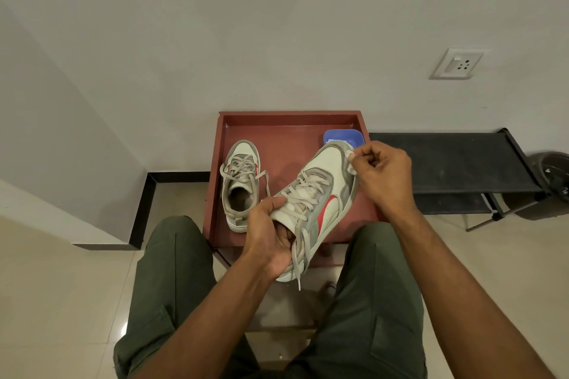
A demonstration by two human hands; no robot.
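Head view: white-grey sneaker [320, 194] with a red stripe, tilted above the red tray [286, 129]. Left hand [271, 237] grips its collar and right hand [381, 172] pinches a white wipe [351, 160] at its toe. The toe partly hides the tray's blue tub [343, 135]; second sneaker [241, 181] lies inside the tray.

This looks like a room corner in a home: plain white walls [277, 24] meet glossy beige floor tiles [77, 286] along a black skirting [172, 177], and a switched wall socket [456, 64] sits low on the far wall. A low black rack [446, 160] stands against that wall, just beside the right edge of a red-brown rimmed surface [286, 144]. Household shoe care shows there: a worn sneaker [240, 184] rests near the left edge, a blue tub [343, 135] sits in the far right corner, and a held sneaker [320, 194] hangs over the near right part.
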